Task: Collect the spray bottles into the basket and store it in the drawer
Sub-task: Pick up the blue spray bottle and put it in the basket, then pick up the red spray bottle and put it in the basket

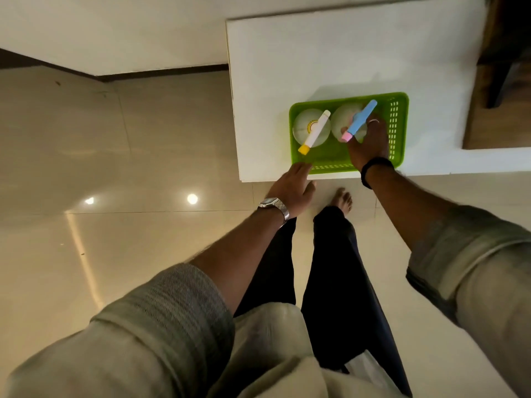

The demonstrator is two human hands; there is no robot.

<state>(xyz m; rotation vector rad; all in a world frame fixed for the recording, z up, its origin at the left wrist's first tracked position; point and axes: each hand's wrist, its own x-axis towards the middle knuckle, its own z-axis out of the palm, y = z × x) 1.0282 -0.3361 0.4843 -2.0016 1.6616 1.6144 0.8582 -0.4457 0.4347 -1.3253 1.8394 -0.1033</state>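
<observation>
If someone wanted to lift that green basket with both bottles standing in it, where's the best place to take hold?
Probably by its two short ends, one hand coming in from each side. The green basket is long and shallow, and the two spray bottles stand upright inside, so a level, two-sided lift should keep them from tipping. The left hand is already near its left corner; the right hand is inside.

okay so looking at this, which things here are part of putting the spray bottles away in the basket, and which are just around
Part of the job:
green basket on the white surface
white bottle with yellow cap, in the basket
blue bottle with pink cap, under the right hand
left hand, at the basket's near edge

Just around:
wristwatch
black wristband
dark wooden furniture
</observation>
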